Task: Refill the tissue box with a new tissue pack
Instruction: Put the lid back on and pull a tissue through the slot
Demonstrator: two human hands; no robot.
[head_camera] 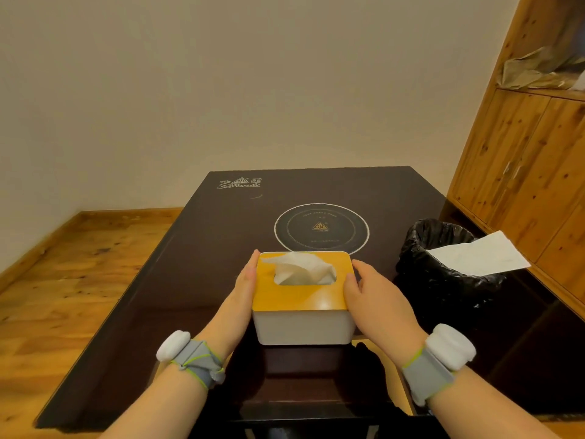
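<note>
A white tissue box (pixel 304 326) with a yellow wooden lid (pixel 297 297) stands on the dark glossy table (pixel 190 280), near its front edge. A white tissue (pixel 304 269) sticks up through the slot in the lid. My left hand (pixel 240 293) presses flat against the box's left side. My right hand (pixel 367 289) grips its right side, with the thumb on the lid's edge. Both wrists carry grey bands with white pads.
A built-in round cooktop ring (pixel 321 228) lies just behind the box. A bin lined with a black bag (pixel 443 264) stands right of the table, a white sheet (pixel 478 255) lying across its rim. Wooden cabinets (pixel 522 153) fill the right side; wooden floor (pixel 63 280) lies to the left.
</note>
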